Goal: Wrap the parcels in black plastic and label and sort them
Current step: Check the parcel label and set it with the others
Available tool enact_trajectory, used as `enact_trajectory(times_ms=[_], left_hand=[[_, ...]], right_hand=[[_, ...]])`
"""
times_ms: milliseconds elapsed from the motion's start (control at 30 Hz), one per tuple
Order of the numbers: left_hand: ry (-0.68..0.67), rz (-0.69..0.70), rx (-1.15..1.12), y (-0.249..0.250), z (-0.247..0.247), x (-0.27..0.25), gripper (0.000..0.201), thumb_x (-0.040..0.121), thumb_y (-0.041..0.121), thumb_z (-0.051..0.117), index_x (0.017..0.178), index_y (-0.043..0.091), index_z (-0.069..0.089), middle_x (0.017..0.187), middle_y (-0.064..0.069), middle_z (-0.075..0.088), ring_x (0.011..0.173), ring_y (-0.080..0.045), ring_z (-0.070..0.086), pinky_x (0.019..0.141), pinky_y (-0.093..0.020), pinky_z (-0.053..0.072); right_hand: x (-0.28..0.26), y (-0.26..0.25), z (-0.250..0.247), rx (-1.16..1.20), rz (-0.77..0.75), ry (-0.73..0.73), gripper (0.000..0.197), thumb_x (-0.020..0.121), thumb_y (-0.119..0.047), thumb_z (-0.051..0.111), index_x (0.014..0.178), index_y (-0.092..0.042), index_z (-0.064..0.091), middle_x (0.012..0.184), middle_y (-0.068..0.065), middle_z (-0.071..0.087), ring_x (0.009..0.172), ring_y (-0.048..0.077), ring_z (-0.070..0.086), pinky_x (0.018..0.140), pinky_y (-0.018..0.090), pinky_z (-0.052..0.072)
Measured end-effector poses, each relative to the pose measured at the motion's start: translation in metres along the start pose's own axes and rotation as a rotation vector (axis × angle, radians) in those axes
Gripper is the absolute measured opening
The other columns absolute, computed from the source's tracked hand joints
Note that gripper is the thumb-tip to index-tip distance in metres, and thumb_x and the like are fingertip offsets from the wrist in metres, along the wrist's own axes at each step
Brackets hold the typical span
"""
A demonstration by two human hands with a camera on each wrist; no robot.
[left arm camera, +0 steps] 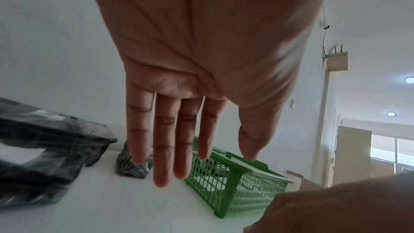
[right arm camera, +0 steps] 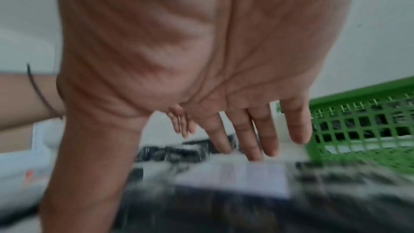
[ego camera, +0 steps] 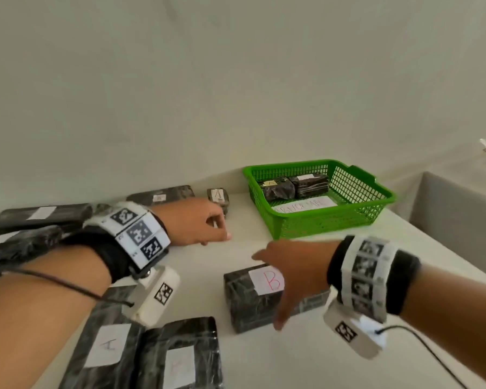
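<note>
A black-wrapped parcel with a white label marked B [ego camera: 250,299] lies on the white table [ego camera: 278,360]. My right hand [ego camera: 292,282] is spread open over its right end, thumb down its near side, fingers straight; the right wrist view shows this hand [right arm camera: 201,121] above the blurred parcel [right arm camera: 224,201]. My left hand [ego camera: 208,226] is open, low over the table, just in front of a small parcel marked A [ego camera: 219,198]. In the left wrist view its fingers [left arm camera: 161,148] are straight and hold nothing, with the small parcel [left arm camera: 130,166] behind them.
A green basket [ego camera: 357,217] at the back right holds two wrapped parcels and a paper sheet. Several labelled black parcels lie along the left edge [ego camera: 37,217] and at the near left [ego camera: 180,355]. A grey bin [ego camera: 458,214] stands past the table's right edge.
</note>
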State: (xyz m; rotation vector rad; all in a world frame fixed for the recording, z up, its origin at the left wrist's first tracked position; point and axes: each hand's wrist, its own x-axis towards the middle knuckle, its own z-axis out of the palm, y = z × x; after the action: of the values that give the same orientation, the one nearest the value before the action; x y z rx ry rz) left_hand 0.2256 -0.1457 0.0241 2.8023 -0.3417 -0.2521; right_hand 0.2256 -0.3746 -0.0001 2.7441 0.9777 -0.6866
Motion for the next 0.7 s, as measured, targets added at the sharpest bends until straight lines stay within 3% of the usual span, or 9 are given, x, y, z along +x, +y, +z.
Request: enact_trajectory(times_ms=[100,233,333,400,433,500,600,667,700], left_hand=[[-0.045,-0.036,0.038,-0.005,0.007,-0.025,0.032,0.096,0.056,0.063,0.112,0.028,0.067,0.1,0.01,0.07,0.093,-0.008,0.068,0.09,-0.031,0.055],[-0.008,-0.079,0.013,-0.013,0.01,-0.052,0.043,0.097,0.066,0.052,0.113,0.029,0.066,0.107,0.011,0.067,0.097,-0.005,0.063,0.09,-0.029,0.052],[0.085,-0.129,-0.279,-0.02,0.007,-0.07,0.067,0.085,0.081,0.038,0.113,0.027,0.064,0.109,0.008,0.071,0.101,-0.008,0.068,0.094,-0.034,0.055],[0.21,-0.127,-0.592,-0.023,0.001,-0.081,0.074,0.08,0.086,0.042,0.116,0.027,0.07,0.109,0.004,0.076,0.103,-0.016,0.073,0.096,-0.04,0.058],[0.3,-0.107,-0.741,-0.024,-0.004,-0.086,0.07,0.081,0.082,0.051,0.114,0.024,0.073,0.107,0.001,0.079,0.103,-0.021,0.074,0.093,-0.04,0.06],[0.512,-0.064,-0.953,-0.026,-0.018,-0.101,0.051,0.09,0.058,0.061,0.109,0.012,0.074,0.1,-0.005,0.081,0.098,-0.026,0.076,0.082,-0.032,0.062],[0.733,-0.002,-1.024,-0.035,-0.039,-0.123,0.031,0.102,0.034,0.057,0.108,0.009,0.074,0.102,-0.007,0.081,0.099,-0.021,0.077,0.084,-0.034,0.062],[0.829,0.035,-1.042,-0.042,-0.047,-0.138,0.028,0.101,0.034,0.057,0.108,0.013,0.074,0.105,-0.004,0.08,0.103,-0.018,0.076,0.09,-0.037,0.061],[0.869,0.049,-1.055,-0.045,-0.05,-0.144,0.031,0.098,0.037,0.057,0.11,0.015,0.074,0.107,-0.003,0.08,0.105,-0.017,0.075,0.094,-0.039,0.059]], right_hand=[[0.004,-0.005,0.022,-0.139,0.032,0.035,0.111,0.073,-0.054,0.091,0.158,-0.016,0.031,0.15,0.005,0.04,0.139,0.028,0.042,0.115,0.045,0.04],[-0.003,-0.01,0.01,-0.141,0.039,0.212,0.094,0.077,-0.048,0.087,0.151,-0.016,0.038,0.142,0.003,0.041,0.131,0.024,0.041,0.111,0.041,0.041],[-0.014,-0.025,-0.023,-0.055,0.007,0.407,0.094,0.076,-0.053,0.086,0.15,-0.022,0.037,0.138,-0.003,0.04,0.125,0.018,0.038,0.114,0.04,0.039],[-0.019,-0.043,-0.048,-0.027,-0.051,0.553,0.094,0.075,-0.053,0.086,0.15,-0.023,0.037,0.134,-0.002,0.039,0.123,0.019,0.037,0.114,0.039,0.037],[-0.02,-0.054,-0.059,-0.021,-0.08,0.624,0.096,0.074,-0.053,0.087,0.151,-0.024,0.036,0.134,-0.002,0.038,0.124,0.019,0.036,0.114,0.038,0.036],[-0.021,-0.073,-0.077,-0.013,-0.106,0.764,0.101,0.074,-0.056,0.086,0.155,-0.03,0.031,0.141,0.0,0.033,0.13,0.021,0.032,0.118,0.037,0.03],[-0.021,-0.091,-0.096,0.15,-0.086,0.915,0.111,0.074,-0.068,0.08,0.161,-0.039,0.018,0.154,0.001,0.019,0.146,0.024,0.02,0.127,0.045,0.017],[-0.018,-0.099,-0.101,0.489,-0.151,0.992,0.102,0.082,-0.071,0.069,0.163,-0.037,0.017,0.156,-0.002,0.023,0.147,0.02,0.027,0.128,0.047,0.025],[-0.015,-0.103,-0.101,0.709,-0.222,1.029,0.088,0.091,-0.066,0.062,0.163,-0.034,0.023,0.153,-0.004,0.034,0.142,0.014,0.038,0.125,0.045,0.033]])
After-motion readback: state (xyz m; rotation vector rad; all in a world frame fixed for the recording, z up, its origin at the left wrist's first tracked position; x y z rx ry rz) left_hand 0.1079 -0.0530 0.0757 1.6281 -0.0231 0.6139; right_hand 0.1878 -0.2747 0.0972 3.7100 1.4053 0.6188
